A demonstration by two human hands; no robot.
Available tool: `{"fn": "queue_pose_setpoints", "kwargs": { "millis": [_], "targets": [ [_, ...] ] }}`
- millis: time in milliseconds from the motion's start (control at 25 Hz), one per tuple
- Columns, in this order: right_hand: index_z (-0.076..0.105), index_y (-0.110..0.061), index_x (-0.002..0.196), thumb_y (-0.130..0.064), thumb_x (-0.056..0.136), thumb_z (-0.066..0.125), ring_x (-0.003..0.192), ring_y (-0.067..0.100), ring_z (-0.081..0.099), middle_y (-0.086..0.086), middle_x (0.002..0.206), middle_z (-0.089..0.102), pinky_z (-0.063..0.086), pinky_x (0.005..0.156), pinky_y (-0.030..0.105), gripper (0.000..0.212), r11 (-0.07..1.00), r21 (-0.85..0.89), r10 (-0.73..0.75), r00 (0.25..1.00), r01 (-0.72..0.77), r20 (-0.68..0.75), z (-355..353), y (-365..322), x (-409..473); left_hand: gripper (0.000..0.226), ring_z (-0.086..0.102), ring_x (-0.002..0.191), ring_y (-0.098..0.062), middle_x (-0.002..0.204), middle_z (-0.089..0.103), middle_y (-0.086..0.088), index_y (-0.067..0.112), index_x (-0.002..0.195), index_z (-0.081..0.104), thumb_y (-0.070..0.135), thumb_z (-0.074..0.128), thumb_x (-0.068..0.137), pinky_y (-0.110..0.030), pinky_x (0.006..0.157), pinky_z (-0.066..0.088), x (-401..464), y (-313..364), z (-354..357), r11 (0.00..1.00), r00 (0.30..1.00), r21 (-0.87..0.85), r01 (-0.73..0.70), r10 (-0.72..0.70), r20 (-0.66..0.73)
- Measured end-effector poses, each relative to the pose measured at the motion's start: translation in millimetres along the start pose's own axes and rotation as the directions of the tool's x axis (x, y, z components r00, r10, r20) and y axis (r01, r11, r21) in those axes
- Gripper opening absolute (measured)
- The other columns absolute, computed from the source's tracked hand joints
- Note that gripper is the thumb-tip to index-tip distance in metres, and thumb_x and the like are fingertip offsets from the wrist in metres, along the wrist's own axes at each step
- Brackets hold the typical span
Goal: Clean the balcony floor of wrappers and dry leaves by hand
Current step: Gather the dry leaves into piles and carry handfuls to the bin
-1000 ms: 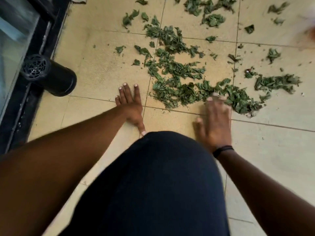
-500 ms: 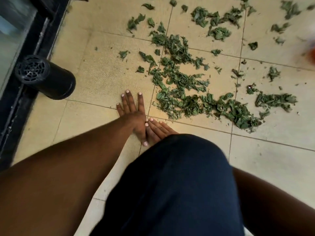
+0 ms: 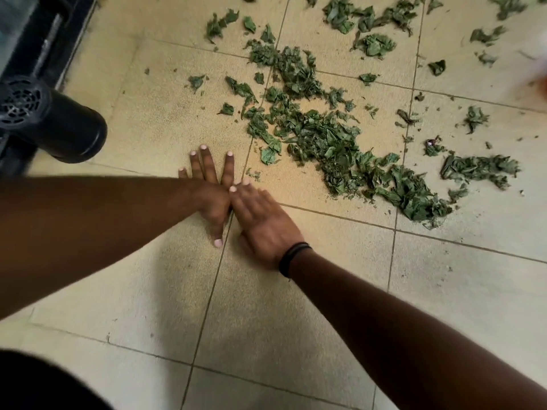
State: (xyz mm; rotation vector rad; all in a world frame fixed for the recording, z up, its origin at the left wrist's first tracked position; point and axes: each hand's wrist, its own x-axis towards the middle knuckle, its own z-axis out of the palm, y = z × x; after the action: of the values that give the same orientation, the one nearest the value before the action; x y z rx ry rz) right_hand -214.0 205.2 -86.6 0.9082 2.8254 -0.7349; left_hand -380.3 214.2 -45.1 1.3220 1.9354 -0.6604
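Note:
Green dry leaves (image 3: pixel 319 134) lie scattered over the beige floor tiles (image 3: pixel 165 119), thickest in a band running from the top middle down to the right. My left hand (image 3: pixel 211 190) lies flat on the floor with its fingers spread, just left of the leaf pile. My right hand (image 3: pixel 263 223), with a black band at the wrist, rests flat beside it, its fingertips touching the left hand. Neither hand holds anything. A smaller clump of leaves (image 3: pixel 479 170) lies at the right.
A black cylindrical object with a vented end (image 3: pixel 50 122) lies on the floor at the left, by a dark door frame (image 3: pixel 38 39). My dark clothing (image 3: pixel 44 383) fills the bottom left corner. A blurred pale and reddish shape (image 3: pixel 540 81) sits at the right edge.
My right hand swept from the leaf pile's near edge leftward to meet my left hand. The view has lifted, and my dark-clad knee has dropped out of the middle.

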Motion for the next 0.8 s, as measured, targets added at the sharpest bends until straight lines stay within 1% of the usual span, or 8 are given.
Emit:
{"fn": "queue_pose_setpoints", "kwargs": {
  "millis": [120, 200, 320, 400, 520, 640, 720, 800],
  "targets": [
    [-0.007, -0.007, 0.159, -0.044, 0.096, 0.029, 0.156, 0.024, -0.008, 0.014, 0.168, -0.005, -0.007, 0.126, 0.037, 0.082, 0.986, -0.132, -0.097, 0.994, 0.103, 0.057, 2.9, 8.3, 10.0, 0.179, -0.047, 0.131, -0.050, 0.125, -0.062, -0.029, 0.024, 0.125, -0.060, 0.036, 0.101, 0.047, -0.068, 0.113, -0.012, 1.9, 1.8, -2.7, 0.998, 0.996, 0.043, 0.050, -0.053, 0.068],
    [-0.009, -0.010, 0.159, -0.047, 0.095, 0.025, 0.155, 0.024, -0.009, 0.011, 0.167, -0.009, -0.007, 0.125, 0.038, 0.081, 0.978, -0.187, -0.083, 0.995, 0.092, 0.052, -3.2, 26.7, 17.7, 0.187, -0.052, 0.122, -0.050, 0.120, -0.064, -0.030, 0.022, 0.124, -0.061, 0.037, 0.103, 0.036, -0.071, 0.112, -0.013, -1.9, 3.8, -8.0, 0.998, 0.992, 0.042, 0.048, -0.053, 0.115],
    [-0.016, -0.010, 0.157, -0.047, 0.095, 0.019, 0.155, 0.026, -0.011, 0.013, 0.166, -0.016, -0.004, 0.126, 0.042, 0.080, 0.972, -0.150, 0.179, 0.983, -0.183, -0.037, -18.6, 50.5, 27.7, 0.188, -0.054, 0.115, -0.047, 0.113, -0.066, -0.029, 0.019, 0.126, -0.060, 0.033, 0.104, 0.035, -0.070, 0.111, -0.016, -4.9, 3.4, -8.0, 0.999, 0.990, 0.028, 0.042, -0.046, 0.131],
    [-0.015, -0.008, 0.157, -0.046, 0.090, 0.015, 0.155, 0.026, -0.010, 0.014, 0.166, -0.014, -0.003, 0.126, 0.041, 0.082, 0.966, -0.071, 0.241, 0.965, -0.249, -0.106, -25.0, 50.9, 26.7, 0.188, -0.054, 0.114, -0.047, 0.108, -0.067, -0.028, 0.019, 0.127, -0.060, 0.031, 0.104, 0.035, -0.069, 0.111, -0.017, -5.9, 5.1, -7.6, 0.998, 0.991, 0.036, 0.051, -0.055, 0.122],
    [-0.011, -0.009, 0.158, -0.045, 0.089, 0.020, 0.155, 0.023, -0.006, 0.012, 0.167, -0.006, -0.008, 0.124, 0.035, 0.084, 1.000, -0.005, 0.005, 1.000, -0.005, -0.008, -17.8, 26.2, 18.5, 0.187, -0.055, 0.115, -0.048, 0.105, -0.068, -0.027, 0.021, 0.126, -0.060, 0.031, 0.104, 0.037, -0.070, 0.112, -0.016, -2.7, 2.3, -6.8, 0.999, 0.992, 0.029, 0.042, -0.045, 0.116],
    [-0.012, -0.009, 0.158, -0.050, 0.097, 0.019, 0.155, 0.021, -0.009, 0.011, 0.168, -0.006, -0.006, 0.126, 0.037, 0.081, 0.976, -0.146, -0.149, 0.985, 0.160, 0.084, -10.9, 32.1, 27.8, 0.187, -0.056, 0.116, -0.047, 0.106, -0.069, -0.025, 0.022, 0.124, -0.061, 0.031, 0.104, 0.036, -0.070, 0.112, -0.017, -1.1, -0.6, -6.5, 0.999, 0.992, 0.016, 0.045, -0.047, 0.114],
    [-0.015, -0.011, 0.158, -0.054, 0.101, 0.015, 0.155, 0.021, -0.011, 0.008, 0.166, -0.011, -0.001, 0.127, 0.041, 0.077, 0.975, -0.204, -0.080, 0.995, 0.091, 0.063, -17.8, 51.4, 41.4, 0.187, -0.056, 0.114, -0.048, 0.107, -0.069, -0.026, 0.021, 0.122, -0.062, 0.030, 0.104, 0.037, -0.070, 0.111, -0.018, -1.3, 0.9, -5.6, 0.999, 0.993, 0.024, 0.027, -0.030, 0.114],
    [-0.015, -0.011, 0.158, -0.051, 0.103, 0.015, 0.155, 0.022, -0.009, 0.010, 0.167, -0.011, 0.001, 0.127, 0.042, 0.074, 0.983, -0.160, 0.091, 0.996, -0.090, -0.001, -30.5, 63.3, 52.2, 0.186, -0.056, 0.114, -0.048, 0.110, -0.068, -0.028, 0.020, 0.121, -0.061, 0.028, 0.104, 0.037, -0.069, 0.110, -0.019, -1.7, 2.4, -4.8, 0.999, 0.993, 0.019, 0.042, -0.044, 0.106]
  ]
}}
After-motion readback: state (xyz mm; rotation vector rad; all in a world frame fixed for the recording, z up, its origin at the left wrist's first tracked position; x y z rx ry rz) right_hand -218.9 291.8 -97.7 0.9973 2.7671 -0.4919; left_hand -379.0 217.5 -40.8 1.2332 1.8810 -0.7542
